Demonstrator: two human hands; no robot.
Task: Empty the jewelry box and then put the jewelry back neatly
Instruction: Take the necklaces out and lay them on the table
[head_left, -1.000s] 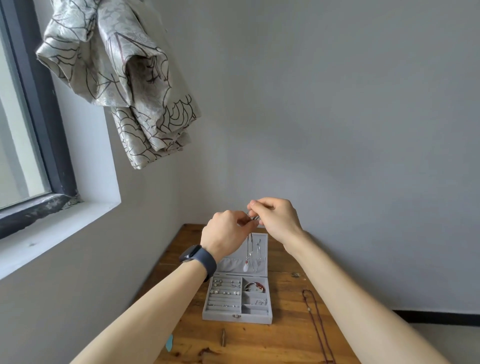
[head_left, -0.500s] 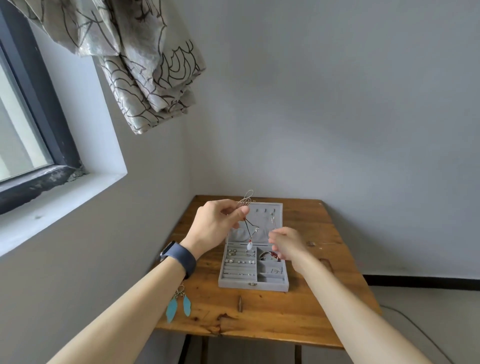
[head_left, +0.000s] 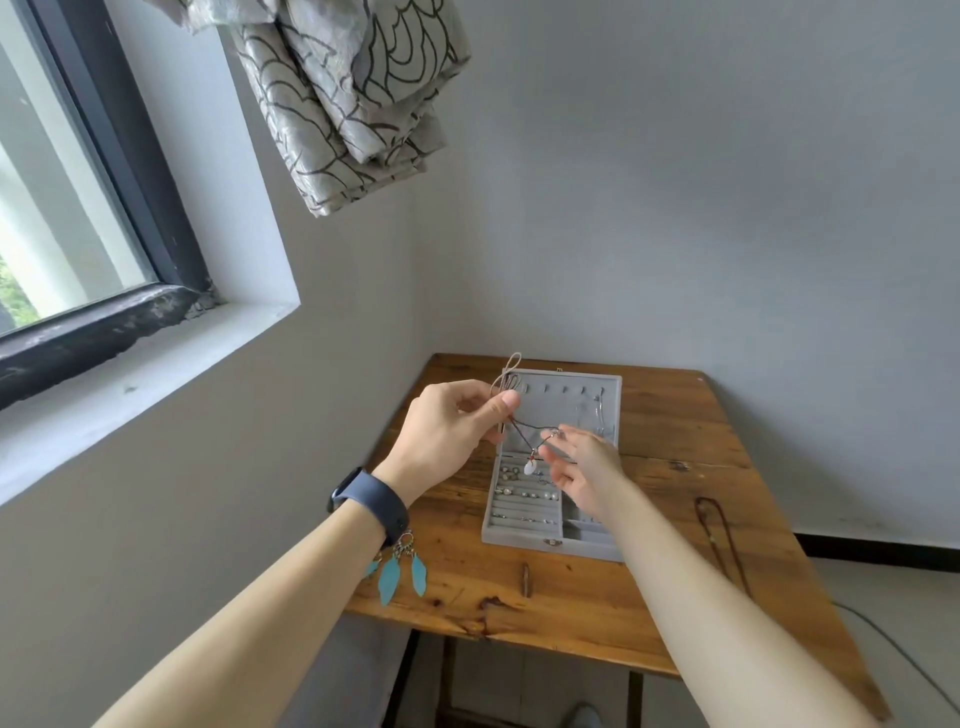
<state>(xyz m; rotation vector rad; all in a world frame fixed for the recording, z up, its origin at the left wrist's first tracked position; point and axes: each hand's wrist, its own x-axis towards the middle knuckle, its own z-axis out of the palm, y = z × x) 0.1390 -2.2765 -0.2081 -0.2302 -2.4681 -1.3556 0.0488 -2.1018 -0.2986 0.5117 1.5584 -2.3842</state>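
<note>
Head cam, the only view I've got. The box (head_left: 521, 535) sits open on the table (head_left: 675, 415), with its lid (head_left: 563, 410) tipped back toward the far wall.

My left hand (head_left: 447, 431) is up over the box's left edge. Thumb and curled fingers pinch a cord (head_left: 519, 423), and a loop of it sticks up above the thumb. The cord sags to a white pendant (head_left: 530, 466) hanging over the box's tray, then climbs to the fingertips of my right hand (head_left: 582, 467). That hand hovers over the right half of the box, fingers mostly straight and spread. I can't tell whether it actually pinches the cord end or only touches it.

For room to move, there's bare wood right of the box, with a brown necklace (head_left: 719, 540) lying well out toward that open edge. There's another strip of wood in front of the box. Left of the box the table edge runs along the wall (head_left: 291, 467), so it's tight there. Teal feather earrings (head_left: 400, 571) lie front-left of the box, right by that edge and partly under my watch (head_left: 371, 501).

Any writing on the watch or the box clasp is too small to read.
</note>
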